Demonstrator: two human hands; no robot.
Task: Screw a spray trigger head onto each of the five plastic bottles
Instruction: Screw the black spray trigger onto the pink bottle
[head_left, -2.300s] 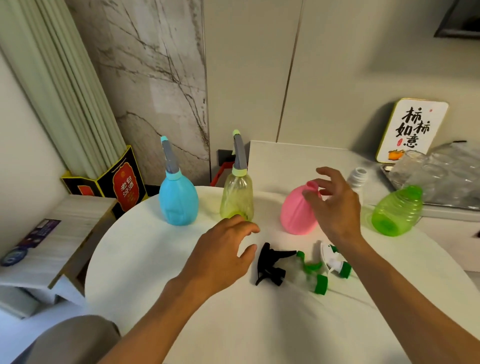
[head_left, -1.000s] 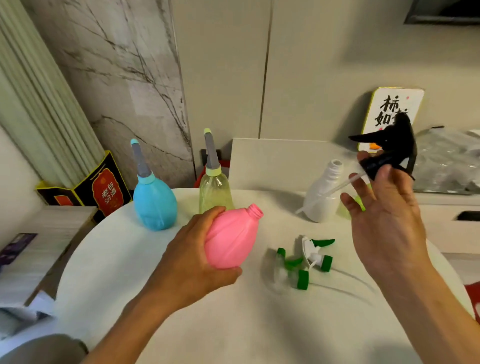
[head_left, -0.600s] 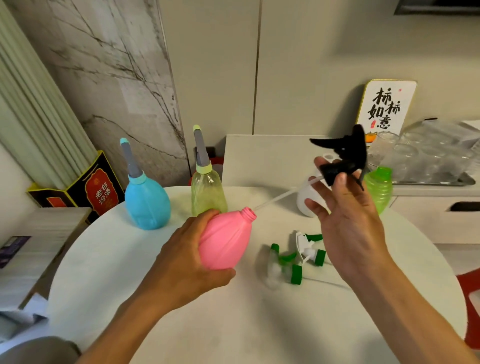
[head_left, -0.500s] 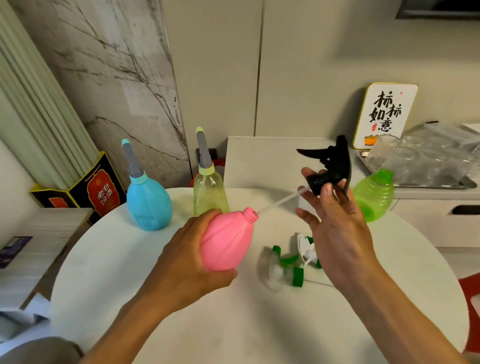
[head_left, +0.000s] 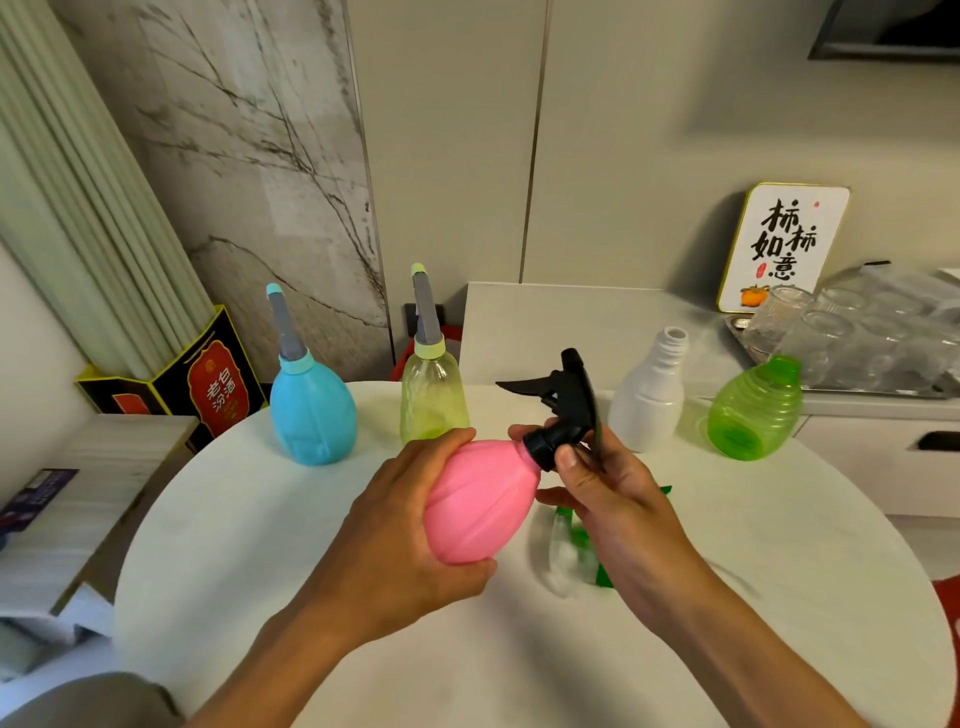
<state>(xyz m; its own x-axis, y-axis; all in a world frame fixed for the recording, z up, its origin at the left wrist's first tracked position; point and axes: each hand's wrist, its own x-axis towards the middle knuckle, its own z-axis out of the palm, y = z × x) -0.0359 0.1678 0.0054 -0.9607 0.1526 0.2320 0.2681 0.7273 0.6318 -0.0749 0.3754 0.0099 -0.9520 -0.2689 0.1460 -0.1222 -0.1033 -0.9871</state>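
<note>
Left hand (head_left: 410, 540) wraps tilted pink plastic bottle (head_left: 480, 499) | right hand (head_left: 605, 488) pinches black plastic trigger head (head_left: 563, 410) at its neck | loose green-collared trigger heads (head_left: 574, 551) half hidden behind right hand, blurred

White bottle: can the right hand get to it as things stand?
Probably not yet: the right hand is busy gripping the black trigger head at the pink bottle. The white bottle stands just behind it, nothing between.

Left hand (head_left: 400, 540) wrapped round the tilted pink bottle (head_left: 480, 501), held above the white table (head_left: 260, 561). Right hand (head_left: 618, 499) pinching the collar of the black trigger head (head_left: 563, 410), seated on the bottle's neck. Behind: blue bottle (head_left: 311, 415), yellow-green bottle (head_left: 431, 400), uncapped white bottle (head_left: 649, 405), green bottle (head_left: 753, 415).
</note>
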